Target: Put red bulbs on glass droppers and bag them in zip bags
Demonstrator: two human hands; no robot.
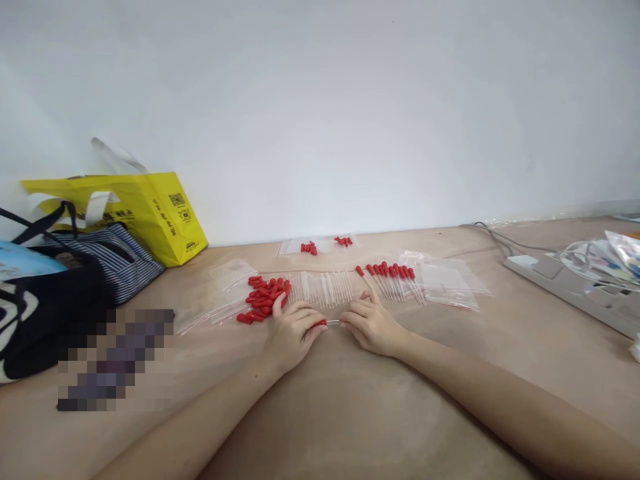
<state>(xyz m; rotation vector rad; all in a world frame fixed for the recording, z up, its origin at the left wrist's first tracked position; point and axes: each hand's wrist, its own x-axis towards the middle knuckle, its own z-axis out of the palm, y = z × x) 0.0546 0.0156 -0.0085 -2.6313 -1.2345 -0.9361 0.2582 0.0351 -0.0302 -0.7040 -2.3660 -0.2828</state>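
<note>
My left hand (295, 333) is closed on a red rubber bulb (321, 323), pinched between thumb and fingers. From the bulb a thin clear dropper tube (333, 322) runs across to my right hand (373, 323), whose fingertips are shut on its other end. Beyond my left hand lies a pile of loose red bulbs (260, 297). A row of bare clear tubes (323, 288) is spread on the table in front of both hands. Several droppers with red bulbs fitted (387, 275) lie side by side past my right hand.
Clear zip bags (450, 283) lie at the right, with more bags (230, 277) at the left. A bag holding red bulbs (325, 245) rests near the wall. A yellow bag (165, 213) and striped bag (125, 253) stand left; a power strip (565, 287) is right.
</note>
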